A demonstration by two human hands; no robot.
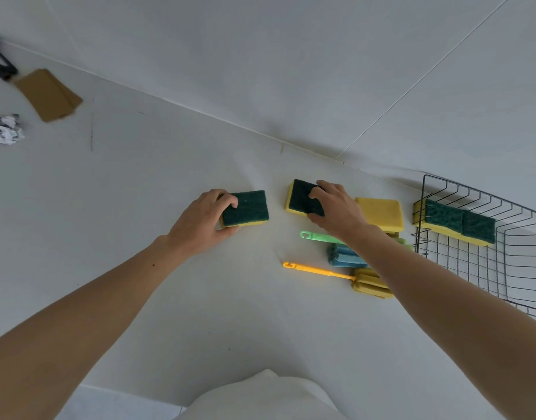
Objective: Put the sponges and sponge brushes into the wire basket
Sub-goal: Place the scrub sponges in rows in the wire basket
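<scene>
Head view: both hands grip sponges on the counter, left hand (201, 221) on one sponge (250, 207), right hand (336, 207) on another (301, 195).

Dim, flat, shadowless light; wide-angle bending at edges.

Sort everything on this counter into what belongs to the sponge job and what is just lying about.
Job:
black wire basket holding two green-topped sponges
green-topped sponge under left hand
green-topped sponge under right hand
plain yellow sponge
green-handled brush
blue sponge brush
yellow sponge brush

Lying about:
brown cardboard pieces
crumpled paper
black object
</scene>
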